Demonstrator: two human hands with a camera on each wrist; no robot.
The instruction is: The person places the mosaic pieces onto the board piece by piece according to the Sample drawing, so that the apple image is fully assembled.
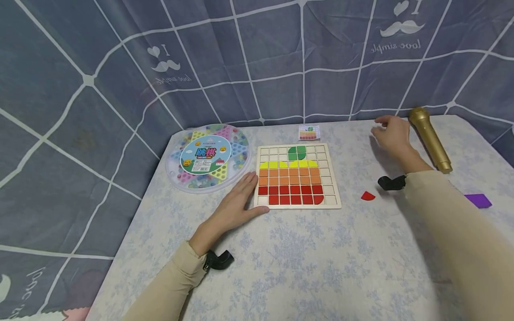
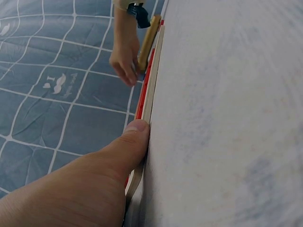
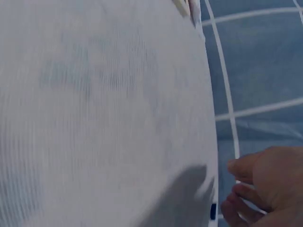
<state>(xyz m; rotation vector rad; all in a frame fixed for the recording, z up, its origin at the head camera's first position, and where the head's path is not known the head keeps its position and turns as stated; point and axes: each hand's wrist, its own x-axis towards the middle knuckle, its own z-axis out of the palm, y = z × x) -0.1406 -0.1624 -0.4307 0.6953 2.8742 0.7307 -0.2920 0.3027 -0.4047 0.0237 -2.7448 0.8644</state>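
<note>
My left hand (image 1: 237, 203) lies beside a wooden grid board (image 1: 331, 178), fingers stretched along its left edge and thumb at the near left corner. In the left wrist view, that thumb (image 2: 132, 135) presses the board's side. Green, yellow, orange and red tiles (image 1: 295, 189) fill part of the grid; the lower left cell is bare. Over the far right of the table hovers my right hand (image 1: 393, 136), fingers loosely bent, with nothing visible between them. In the right wrist view, a small dark blue piece (image 3: 213, 211) shows near its fingertips. A red quarter-round tile (image 1: 367, 196) lies right of the board.
A picture card (image 1: 309, 133) lies behind the board. To the left is a round checkers box (image 1: 237, 176). A gold microphone-shaped object (image 1: 430, 140) stands right of my right hand, and a purple piece (image 1: 478, 200) lies partly behind the right sleeve. A grid-patterned curtain (image 1: 277, 58) borders the table.
</note>
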